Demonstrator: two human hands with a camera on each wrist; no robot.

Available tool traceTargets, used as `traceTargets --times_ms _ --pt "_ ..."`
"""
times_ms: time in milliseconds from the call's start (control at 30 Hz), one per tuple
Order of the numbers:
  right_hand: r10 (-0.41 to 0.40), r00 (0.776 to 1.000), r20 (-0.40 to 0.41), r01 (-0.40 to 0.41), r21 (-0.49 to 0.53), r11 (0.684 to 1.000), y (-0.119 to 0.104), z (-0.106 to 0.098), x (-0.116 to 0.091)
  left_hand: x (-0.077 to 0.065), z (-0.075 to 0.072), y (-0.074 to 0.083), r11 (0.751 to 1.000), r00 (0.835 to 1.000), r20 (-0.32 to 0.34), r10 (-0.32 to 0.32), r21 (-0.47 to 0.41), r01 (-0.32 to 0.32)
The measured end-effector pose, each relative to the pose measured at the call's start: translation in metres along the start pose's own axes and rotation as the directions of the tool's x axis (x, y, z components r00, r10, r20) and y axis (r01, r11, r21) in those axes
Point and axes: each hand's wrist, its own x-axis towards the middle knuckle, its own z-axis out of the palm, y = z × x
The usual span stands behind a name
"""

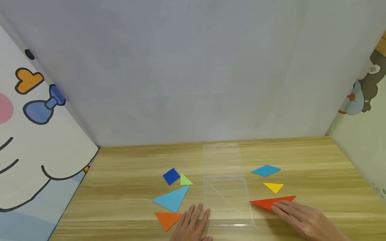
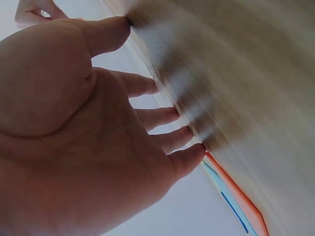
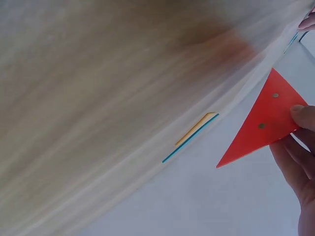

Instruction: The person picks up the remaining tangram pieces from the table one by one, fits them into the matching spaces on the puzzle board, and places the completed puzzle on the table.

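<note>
My right hand (image 1: 304, 219) pinches a red triangle tangram piece (image 1: 265, 203) between thumb and fingers. In the right wrist view, the red piece is lifted off the table and shows two small dark dots on its face. My left hand (image 1: 191, 224) rests with spread fingers on the wooden table. Its fingertips lie between an orange triangle (image 1: 167, 219) and a clear plastic case (image 1: 226, 201), which lies unfolded in two panels. Beyond the right hand are a yellow triangle (image 1: 274, 187) and a blue parallelogram (image 1: 266, 170).
Left of the clear case lie a light blue triangle (image 1: 174, 199), a small lime green triangle (image 1: 185, 180) and a dark blue square (image 1: 171, 176). A pale wall (image 1: 196, 83) stands behind the table, with cartoon-printed panels at both sides.
</note>
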Motion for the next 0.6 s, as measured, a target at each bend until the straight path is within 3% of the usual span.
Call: traceTargets --times_ms 133,333,600 --pt "-0.024 0.999 -0.043 0.025 0.023 0.999 -0.001 -0.001 0.007 0.001 -0.004 0.001 0.999 0.997 0.072 -0.020 -0.033 0.023" --pt "-0.055 0.991 -0.120 0.063 0.065 0.996 -0.005 -0.004 0.022 0.001 -0.006 0.002 0.999 0.996 0.091 -0.022 -0.028 0.025" --pt "-0.011 0.990 -0.139 0.035 0.172 0.984 -0.013 -0.003 0.032 0.002 -0.008 0.001 0.998 0.990 0.135 -0.028 -0.043 0.034"
